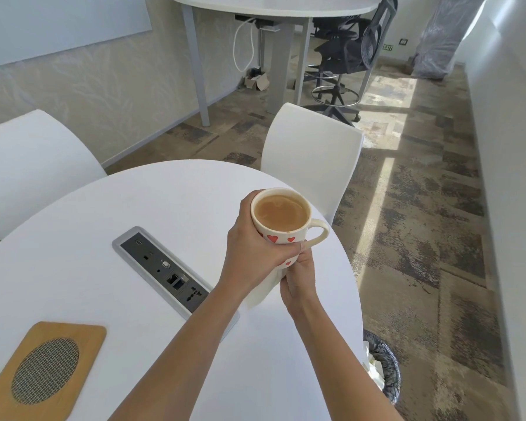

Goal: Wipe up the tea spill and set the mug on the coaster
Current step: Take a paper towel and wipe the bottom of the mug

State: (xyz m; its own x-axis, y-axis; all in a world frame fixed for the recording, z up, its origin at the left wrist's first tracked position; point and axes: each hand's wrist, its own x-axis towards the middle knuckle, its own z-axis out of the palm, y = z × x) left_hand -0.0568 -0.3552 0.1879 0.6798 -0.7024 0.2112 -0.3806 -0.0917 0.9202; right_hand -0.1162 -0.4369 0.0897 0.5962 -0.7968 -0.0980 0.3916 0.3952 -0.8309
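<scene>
A cream mug (286, 235) with red hearts, full of milky tea, is held above the right part of the round white table (104, 284). My left hand (252, 253) wraps around the mug's left side. My right hand (298, 278) presses a white tissue (263, 291) against the mug's lower side and base. The mug's handle points right. A wooden coaster (58, 335) with a round metal-mesh centre lies at the table's near left. No spill is visible on the tabletop from here.
A grey socket panel (161, 268) is set into the table's middle. Two white chairs (313, 159) stand at the far side. A mesh waste bin (383, 369) with paper sits on the floor to the right. Another table and a dark office chair (346, 56) stand farther back.
</scene>
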